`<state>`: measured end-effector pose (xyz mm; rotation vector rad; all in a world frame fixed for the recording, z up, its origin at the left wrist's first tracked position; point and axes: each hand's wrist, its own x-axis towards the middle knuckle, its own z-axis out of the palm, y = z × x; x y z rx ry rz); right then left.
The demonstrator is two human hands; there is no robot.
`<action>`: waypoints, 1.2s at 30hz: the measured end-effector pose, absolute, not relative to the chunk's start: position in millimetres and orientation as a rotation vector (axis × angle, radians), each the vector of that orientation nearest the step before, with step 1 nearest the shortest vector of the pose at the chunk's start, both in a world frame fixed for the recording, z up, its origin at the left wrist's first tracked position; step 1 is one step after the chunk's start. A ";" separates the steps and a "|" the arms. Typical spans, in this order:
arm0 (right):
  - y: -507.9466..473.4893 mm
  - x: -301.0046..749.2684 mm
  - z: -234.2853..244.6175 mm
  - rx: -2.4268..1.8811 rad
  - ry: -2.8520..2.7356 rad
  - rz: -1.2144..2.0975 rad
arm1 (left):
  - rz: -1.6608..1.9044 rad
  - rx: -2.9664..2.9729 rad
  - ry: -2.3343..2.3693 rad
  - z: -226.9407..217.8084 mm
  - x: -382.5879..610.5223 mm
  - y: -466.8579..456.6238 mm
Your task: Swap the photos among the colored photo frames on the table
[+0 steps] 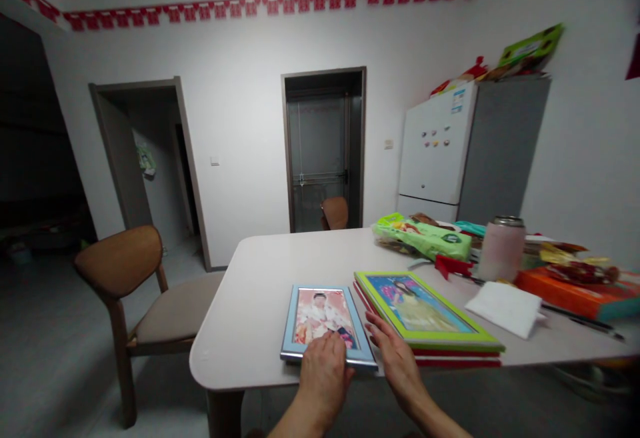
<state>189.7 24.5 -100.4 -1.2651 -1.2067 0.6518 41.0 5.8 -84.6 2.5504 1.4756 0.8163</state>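
Observation:
A light blue picture frame (289, 321) with a silvery edge lies flat near the table's front edge, a photo behind its front. My left hand (324, 368) rests on its lower part, fingers bent and pressed together; whatever they may hold is hidden. Beside the frame's right edge is my right hand (396, 357), its fingers stretched out and holding nothing. Right of it, a lime-green picture frame (453, 343) lies face up on top of a red-edged frame (457, 363).
The white table (280, 258) has rounded corners. To the right are a green packet (425, 237), a pink tumbler (501, 251), a white tissue (505, 308), an orange box (560, 291) and a pen (583, 321). A wooden chair (120, 261) stands at left, a refrigerator (437, 151) behind.

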 end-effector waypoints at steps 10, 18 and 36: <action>14.3 131.8 -82.9 -1.137 -1.750 0.638 | 1.706 1.440 1.174 -38.8 -7.1 9.2; 9.6 143.2 -103.1 -1.218 -2.084 0.337 | 1.359 1.571 1.528 -95.2 -42.5 -25.9; 12.1 143.4 -86.3 -1.129 -2.338 0.415 | 0.930 2.269 1.428 -104.3 -44.8 -24.9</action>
